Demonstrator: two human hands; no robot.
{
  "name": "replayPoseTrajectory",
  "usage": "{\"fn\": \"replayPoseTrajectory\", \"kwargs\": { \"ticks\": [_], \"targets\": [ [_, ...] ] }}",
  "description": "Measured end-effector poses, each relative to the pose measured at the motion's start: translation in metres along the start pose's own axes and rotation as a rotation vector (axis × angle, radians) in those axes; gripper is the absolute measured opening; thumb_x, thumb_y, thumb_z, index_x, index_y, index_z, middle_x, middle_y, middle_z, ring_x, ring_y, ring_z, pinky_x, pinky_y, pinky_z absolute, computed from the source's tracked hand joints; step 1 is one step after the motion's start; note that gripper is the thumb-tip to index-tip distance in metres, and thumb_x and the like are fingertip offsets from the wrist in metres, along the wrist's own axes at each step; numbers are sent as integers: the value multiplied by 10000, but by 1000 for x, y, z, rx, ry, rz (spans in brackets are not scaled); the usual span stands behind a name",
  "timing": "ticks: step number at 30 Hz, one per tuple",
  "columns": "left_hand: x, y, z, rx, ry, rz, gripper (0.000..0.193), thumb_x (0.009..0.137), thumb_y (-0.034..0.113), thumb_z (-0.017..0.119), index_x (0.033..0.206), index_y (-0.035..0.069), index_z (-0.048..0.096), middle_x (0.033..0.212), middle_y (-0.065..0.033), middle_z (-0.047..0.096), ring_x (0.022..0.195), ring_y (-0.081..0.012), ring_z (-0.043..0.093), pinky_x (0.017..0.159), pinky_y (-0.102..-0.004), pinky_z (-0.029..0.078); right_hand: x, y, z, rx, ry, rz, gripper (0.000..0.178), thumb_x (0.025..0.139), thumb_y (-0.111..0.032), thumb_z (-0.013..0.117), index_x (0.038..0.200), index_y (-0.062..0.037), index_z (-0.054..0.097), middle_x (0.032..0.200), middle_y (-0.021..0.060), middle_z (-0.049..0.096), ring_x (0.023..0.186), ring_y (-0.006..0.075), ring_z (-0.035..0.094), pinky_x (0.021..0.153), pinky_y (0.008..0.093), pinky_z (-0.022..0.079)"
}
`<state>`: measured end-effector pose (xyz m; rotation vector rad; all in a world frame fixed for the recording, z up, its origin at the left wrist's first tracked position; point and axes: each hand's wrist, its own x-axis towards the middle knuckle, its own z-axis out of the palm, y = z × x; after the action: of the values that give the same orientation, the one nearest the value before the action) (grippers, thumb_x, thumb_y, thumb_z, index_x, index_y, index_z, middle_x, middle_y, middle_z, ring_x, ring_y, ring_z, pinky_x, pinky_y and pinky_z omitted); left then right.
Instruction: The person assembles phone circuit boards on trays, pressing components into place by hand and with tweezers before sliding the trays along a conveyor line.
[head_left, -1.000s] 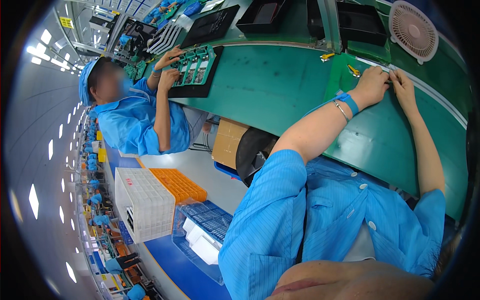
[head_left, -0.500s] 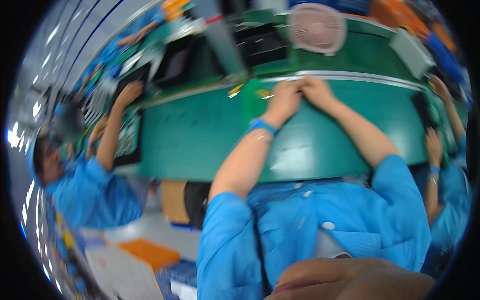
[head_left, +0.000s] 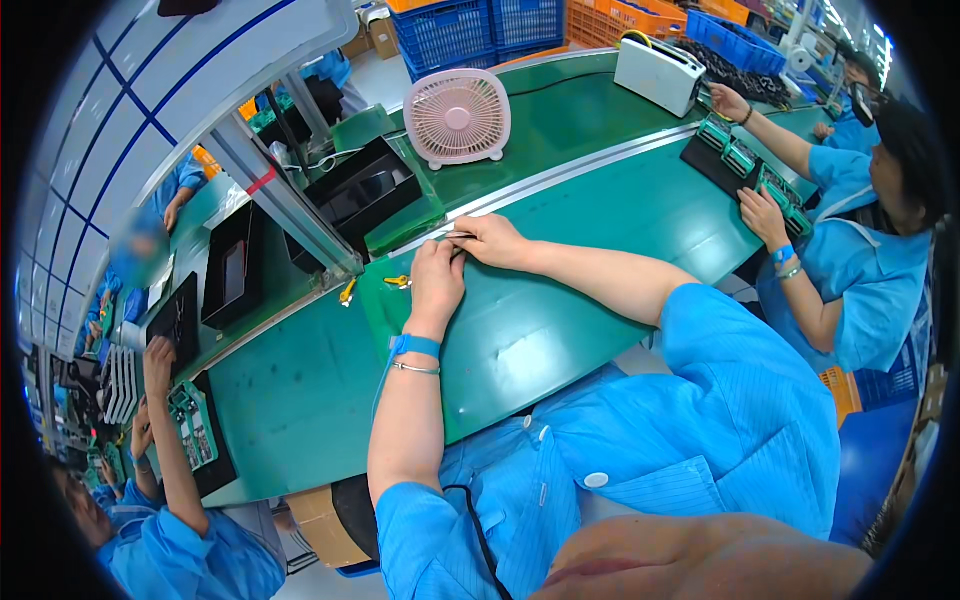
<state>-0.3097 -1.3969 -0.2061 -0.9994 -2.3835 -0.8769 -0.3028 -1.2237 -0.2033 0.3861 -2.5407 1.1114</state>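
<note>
My left hand [head_left: 437, 280] and my right hand [head_left: 492, 243] meet over the far edge of the green work surface [head_left: 560, 290]. My right fingers pinch a thin dark piece [head_left: 461, 236], too small to name. The left fingers are curled closed against the right fingertips, and what they hold, if anything, is hidden. A blue wrist strap [head_left: 415, 345] with a cord circles my left wrist. Just left of that hand lie two small yellow-and-metal pieces [head_left: 398, 283], one on a green mat and one beside it.
A pink fan [head_left: 457, 115] stands beyond my hands, beside an open black box [head_left: 362, 190]. A metal post [head_left: 285, 200] rises to the left. Co-workers at both sides handle green circuit boards [head_left: 738, 158] on black trays. A white box-shaped device [head_left: 657, 76] sits far right.
The view has swung toward the right and become sharper. My hands stay together at the far edge; the thin dark piece between them now shows.
</note>
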Motion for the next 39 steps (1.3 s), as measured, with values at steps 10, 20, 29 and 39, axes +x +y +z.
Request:
{"fn": "replayPoseTrajectory", "kwargs": {
  "ticks": [10,20,29,39],
  "targets": [
    [2,-5,-6,13,-9,-7,161,877,128,704,986,16,666,934,-165,597,938,-376,597,825,-477,501,7,-7,1,-14,-7,-13,151,942,-217,662,979,-71,671,898,151,711,840,350,689,715,410,530],
    [-1,0,-5,26,-27,-16,168,879,131,702,994,13,669,949,-168,601,947,-375,598,834,-480,500,1,-6,-1,-6,16,-43,156,942,-208,662,945,-53,648,857,159,688,799,349,671,694,409,515],
    [0,1,-8,31,-30,-24,161,878,128,702,985,11,674,941,-167,602,945,-374,599,833,-482,500,2,-10,-2,-5,17,-51,157,939,-224,661,946,-67,652,861,154,692,811,356,672,696,421,517],
    [0,1,-7,16,-23,-17,153,883,128,699,987,19,674,951,-163,600,950,-373,597,833,-480,500,0,-15,-5,13,19,-61,162,944,-233,659,972,-74,657,890,151,701,844,358,680,713,421,527]
  ]
}}
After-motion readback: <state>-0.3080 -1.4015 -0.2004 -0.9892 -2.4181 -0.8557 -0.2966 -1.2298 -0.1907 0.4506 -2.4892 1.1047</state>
